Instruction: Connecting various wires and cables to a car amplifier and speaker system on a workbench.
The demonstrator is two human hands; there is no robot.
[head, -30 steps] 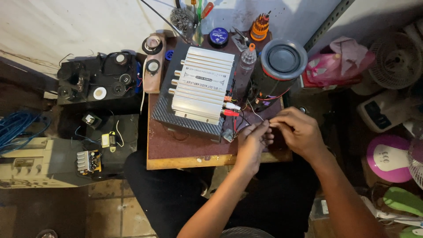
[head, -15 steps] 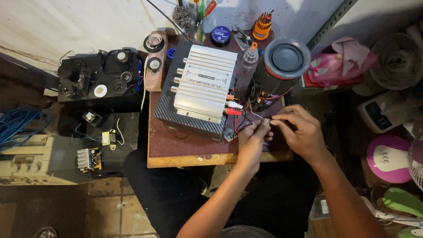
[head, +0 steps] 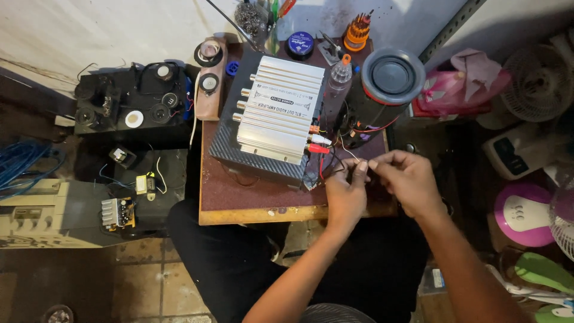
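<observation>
Both hands meet near the counter's (head: 251, 212) front right corner. The left hand (head: 345, 197) and the right hand (head: 406, 179) each pinch a thin wire (head: 350, 154) with their fingers closed tight. The wire runs from the fingers toward 11 o'clock, up to the silver amplifier box (head: 278, 110). The left hand is nearer to the box.

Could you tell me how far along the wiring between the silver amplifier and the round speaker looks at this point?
Done: red and white plugs already sit in the silver amplifier, and red and black leads run toward the round speaker. In hand: left hand and right hand pinch thin wires together at the table's front edge. Left: that join looks unfinished; whether its ends are bare is too small to tell.
</observation>
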